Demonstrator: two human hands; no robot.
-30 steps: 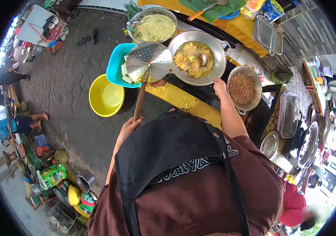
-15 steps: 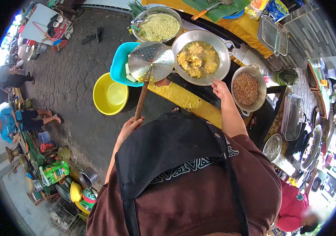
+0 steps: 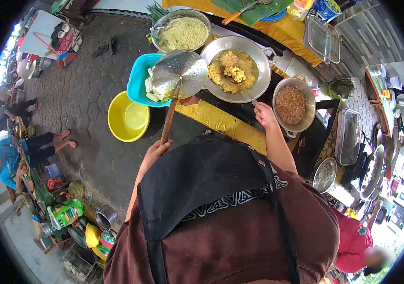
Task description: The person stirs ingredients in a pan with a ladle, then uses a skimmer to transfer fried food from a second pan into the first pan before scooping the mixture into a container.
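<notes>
My left hand (image 3: pixel 156 151) is closed round the wooden handle of a wide perforated metal skimmer (image 3: pixel 180 66). The skimmer's disc hangs over the right part of a turquoise basin (image 3: pixel 138 80) that holds pale pieces, beside the wok. In my right hand (image 3: pixel 264 115) is the end of a thin metal utensil (image 3: pixel 253 100), which reaches into the wok (image 3: pixel 264 71). Golden fried pieces (image 3: pixel 230 71) lie in the oil there, some of them heaped at the middle. The utensil's far end is hidden among the food.
A bowl of yellow-green mix (image 3: pixel 186 33) stands behind the skimmer. Right of the wok is a pan of brown bits (image 3: pixel 292 105). A yellow basin (image 3: pixel 128 117) sits at the left. Wire baskets (image 3: pixel 321 40) lie at the back right. Other people are at both sides.
My right hand has drawn slightly down with the utensil, and the fried pieces have shifted in the wok. My left hand keeps the skimmer in nearly the same place. The view has moved slightly.
</notes>
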